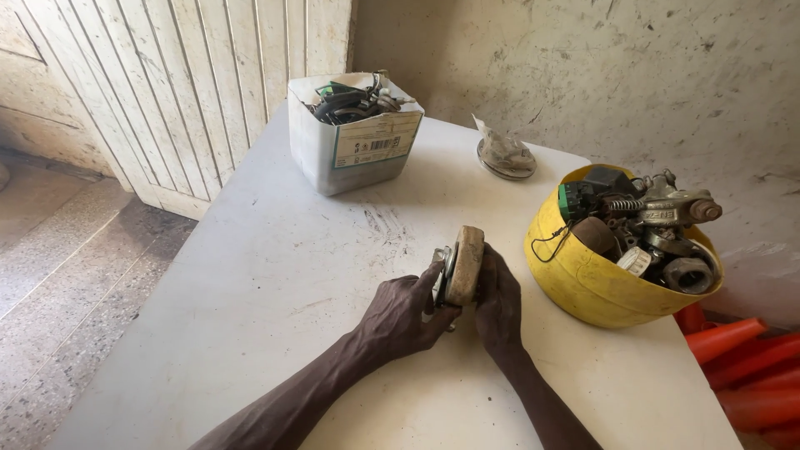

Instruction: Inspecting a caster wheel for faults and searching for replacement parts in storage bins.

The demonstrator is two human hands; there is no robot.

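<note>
A worn tan caster wheel (465, 263) in a metal bracket stands on edge on the white table (275, 275), near its middle. My left hand (407, 310) grips its left side, fingers on the metal bracket. On the wheel's right side my right hand (498, 302) wraps around it, with fingers partly hidden behind the wheel.
A yellow hard hat (583, 279) turned upside down holds several metal parts at the right. A white box (354, 146) of hardware stands at the back. A small plastic-wrapped disc (504, 157) lies near the wall. Orange tubes (750, 367) lie on the floor at right. A pale wooden door (183, 83) is at left.
</note>
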